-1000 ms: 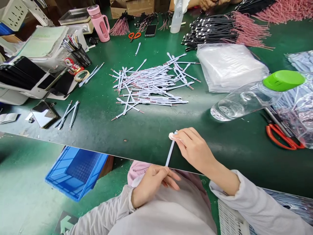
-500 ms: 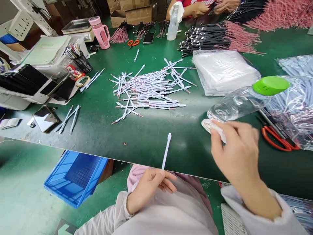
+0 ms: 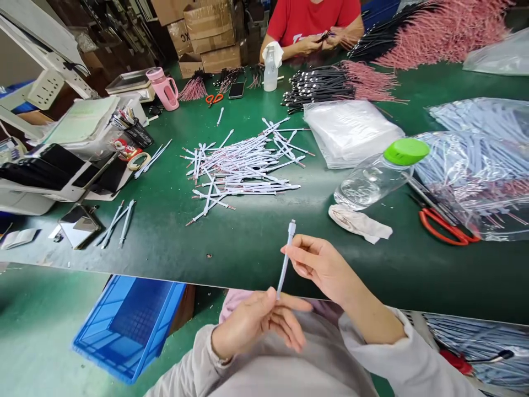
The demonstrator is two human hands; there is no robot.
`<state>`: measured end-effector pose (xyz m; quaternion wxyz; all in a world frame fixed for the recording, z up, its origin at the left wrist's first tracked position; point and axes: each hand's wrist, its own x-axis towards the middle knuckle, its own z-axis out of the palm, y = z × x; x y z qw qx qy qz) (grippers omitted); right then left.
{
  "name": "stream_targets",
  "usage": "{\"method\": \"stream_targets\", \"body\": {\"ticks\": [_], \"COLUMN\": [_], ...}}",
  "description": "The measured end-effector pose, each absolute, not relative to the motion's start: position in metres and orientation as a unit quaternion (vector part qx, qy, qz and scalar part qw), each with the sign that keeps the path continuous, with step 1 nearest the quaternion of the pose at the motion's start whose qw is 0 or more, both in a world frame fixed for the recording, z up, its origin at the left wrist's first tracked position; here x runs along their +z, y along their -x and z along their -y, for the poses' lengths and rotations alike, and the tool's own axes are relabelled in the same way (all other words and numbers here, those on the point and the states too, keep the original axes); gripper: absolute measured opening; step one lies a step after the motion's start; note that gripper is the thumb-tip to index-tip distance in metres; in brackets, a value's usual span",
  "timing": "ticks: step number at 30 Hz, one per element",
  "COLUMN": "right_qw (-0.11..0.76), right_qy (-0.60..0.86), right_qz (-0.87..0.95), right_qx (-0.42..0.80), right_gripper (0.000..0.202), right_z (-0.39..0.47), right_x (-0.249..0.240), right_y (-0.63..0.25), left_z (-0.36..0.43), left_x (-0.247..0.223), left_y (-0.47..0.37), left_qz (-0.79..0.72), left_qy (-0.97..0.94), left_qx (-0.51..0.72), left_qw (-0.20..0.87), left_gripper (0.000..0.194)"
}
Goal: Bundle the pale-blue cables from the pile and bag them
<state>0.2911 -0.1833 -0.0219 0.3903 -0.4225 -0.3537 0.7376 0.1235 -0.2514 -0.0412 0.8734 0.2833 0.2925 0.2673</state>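
A short white cable (image 3: 284, 270) with a connector at its top end stands nearly upright at the table's front edge. My left hand (image 3: 258, 320) pinches its lower end between thumb and index finger, the other fingers loosely spread. My right hand (image 3: 320, 264) pinches the same cable just below the connector. Beyond them lies a loose pile of similar white cables (image 3: 248, 157) with reddish wire ends. A crumpled white cloth (image 3: 361, 223) rests on the table to the right, beside a tilted clear bottle (image 3: 363, 179) with a green cap.
Red-handled scissors (image 3: 448, 229) and bagged cables (image 3: 475, 165) lie at right. Clear plastic bags (image 3: 353, 132) are stacked behind the bottle. A blue crate (image 3: 132, 325) stands below the table at left. Across the table a person in red (image 3: 314, 27) handles black-and-pink wires.
My right hand has left the white cloth, moved left and taken hold of the cable near its connector. My left hand still holds the lower end. The view has shifted slightly.
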Motion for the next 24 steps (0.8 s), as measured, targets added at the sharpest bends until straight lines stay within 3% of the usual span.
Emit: {"method": "stream_targets", "body": {"ticks": [5, 13, 19, 24], "right_qw": [0.398, 0.43, 0.409, 0.422], "right_qy": [0.468, 0.449, 0.426, 0.43], "right_qz": [0.397, 0.392, 0.368, 0.327], "right_qx": [0.682, 0.678, 0.719, 0.728], "right_gripper": [0.026, 0.028, 0.027, 0.026], "right_z": [0.178, 0.162, 0.152, 0.14], "right_x": [-0.017, -0.011, -0.007, -0.014], "right_y": [-0.289, -0.281, -0.283, -0.29], "left_z": [0.247, 0.236, 0.228, 0.182], "left_x": [-0.032, -0.03, -0.023, -0.001], "left_y": [-0.128, -0.125, -0.121, -0.098], "left_qz": [-0.428, -0.453, -0.448, -0.456], "left_qy": [-0.376, -0.351, -0.406, -0.617], "left_qx": [0.335, 0.361, 0.265, 0.105], "left_qw": [0.75, 0.736, 0.751, 0.632], "left_gripper": [0.05, 0.045, 0.052, 0.045]}}
